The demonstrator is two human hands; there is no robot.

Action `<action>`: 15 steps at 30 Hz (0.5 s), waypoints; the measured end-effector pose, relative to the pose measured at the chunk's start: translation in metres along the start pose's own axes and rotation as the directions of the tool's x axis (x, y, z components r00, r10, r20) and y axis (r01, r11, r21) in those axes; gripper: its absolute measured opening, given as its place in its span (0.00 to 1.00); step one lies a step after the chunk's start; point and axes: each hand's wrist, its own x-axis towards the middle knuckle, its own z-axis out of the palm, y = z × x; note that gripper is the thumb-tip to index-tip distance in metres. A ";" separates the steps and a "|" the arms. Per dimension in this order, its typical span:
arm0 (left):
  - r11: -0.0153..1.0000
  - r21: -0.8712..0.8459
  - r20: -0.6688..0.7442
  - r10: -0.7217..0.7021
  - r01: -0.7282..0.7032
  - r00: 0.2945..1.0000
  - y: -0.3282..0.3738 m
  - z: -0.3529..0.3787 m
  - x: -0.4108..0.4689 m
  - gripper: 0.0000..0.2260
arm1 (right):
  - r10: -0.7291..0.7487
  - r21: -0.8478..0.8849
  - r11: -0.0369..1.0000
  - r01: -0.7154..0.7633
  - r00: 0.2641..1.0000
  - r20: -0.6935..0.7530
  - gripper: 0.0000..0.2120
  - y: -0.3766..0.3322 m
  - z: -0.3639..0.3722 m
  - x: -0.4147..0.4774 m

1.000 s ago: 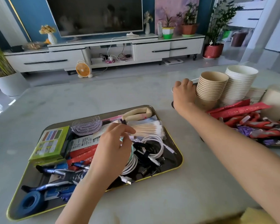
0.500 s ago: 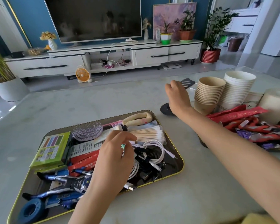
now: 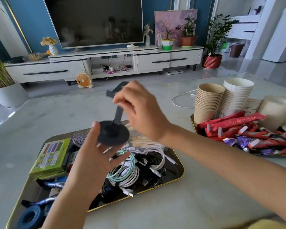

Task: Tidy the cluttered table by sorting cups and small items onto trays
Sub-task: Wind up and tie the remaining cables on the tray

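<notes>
Stand (image 3: 113, 133), black with a round base, is off the table (image 3: 56, 113) now; half a second ago it stood beside the cups (image 3: 208, 100) with the right hand only just on it; the right hand (image 3: 139, 109) now pinches its stem and holds it in the air above the near tray (image 3: 182, 169). The left hand (image 3: 91, 156) has come away from the cables (image 3: 127, 171) it was among; it is raised, fingers spread wide and straight against the base, gripping nothing. So the stand has crossed from the cup side to the small-items side; I judge it is about to be set into that tray, though room there is scarce and the cables may need nudging aside. One white cable (image 3: 180, 103) lies loose on the table by the cups; that looks left to sort.
</notes>
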 end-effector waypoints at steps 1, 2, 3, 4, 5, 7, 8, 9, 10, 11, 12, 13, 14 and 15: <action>0.992 -0.113 0.039 -0.048 0.052 0.998 0.002 -0.001 -0.001 0.28 | -0.005 0.043 0.999 0.004 0.999 0.032 0.05 -0.010 0.003 -0.003; 0.969 -0.229 0.081 -0.075 0.092 0.994 0.004 -0.002 -0.003 0.27 | -0.007 0.073 0.997 0.003 0.998 0.057 0.05 -0.019 0.004 -0.005; 0.938 -0.325 0.119 -0.089 0.123 0.989 0.006 -0.003 -0.005 0.25 | 0.004 0.097 0.995 -0.011 0.997 0.076 0.05 -0.024 0.003 -0.005; 0.912 -0.386 0.140 -0.091 0.139 0.986 0.007 -0.003 -0.005 0.22 | 0.023 0.121 0.992 -0.033 0.996 0.087 0.05 -0.027 0.001 -0.005; 0.900 -0.412 0.140 -0.092 0.142 0.986 0.007 -0.002 -0.005 0.20 | 0.052 0.149 0.987 -0.065 0.995 0.089 0.05 -0.029 -0.002 -0.005; 0.911 -0.404 0.057 -0.065 0.082 0.996 0.002 0.001 0.000 0.17 | 0.122 0.194 0.972 -0.132 0.991 0.061 0.06 -0.031 -0.007 -0.005; 0.920 -0.391 0.008 -0.038 0.038 0.999 0.000 0.001 0.003 0.17 | 0.181 0.186 0.965 -0.182 0.983 0.020 0.09 -0.033 -0.009 -0.004; 0.927 -0.375 -0.026 -0.016 0.005 1.000 -0.002 0.003 0.004 0.17 | 0.271 0.175 0.948 -0.265 0.962 -0.014 0.14 -0.033 -0.009 -0.004; 0.935 -0.355 -0.048 0.004 -0.021 0.999 -0.003 0.003 0.004 0.16 | 0.391 0.210 0.900 -0.382 0.921 0.000 0.20 -0.035 -0.008 -0.002; 0.942 -0.334 -0.062 0.017 -0.037 0.998 -0.004 0.003 0.005 0.16 | 0.536 0.285 0.794 -0.538 0.839 0.089 0.24 -0.038 -0.010 0.000; 0.946 -0.319 -0.073 0.035 -0.056 0.997 -0.005 0.003 0.004 0.15 | 0.643 0.390 0.625 -0.676 0.729 0.233 0.23 -0.043 -0.011 0.004; 0.949 -0.306 -0.081 0.055 -0.077 0.995 -0.005 0.003 0.003 0.13 | 0.673 0.488 0.439 -0.754 0.636 0.377 0.18 -0.043 -0.011 0.006; 0.952 -0.289 -0.090 0.074 -0.097 0.993 -0.007 0.004 0.003 0.11 | 0.666 0.559 0.272 -0.783 0.573 0.478 0.11 -0.044 -0.012 0.008; 0.957 -0.266 -0.102 0.090 -0.115 0.991 -0.008 0.005 0.002 0.10 | 0.658 0.601 0.175 -0.779 0.547 0.517 0.06 -0.044 -0.012 0.010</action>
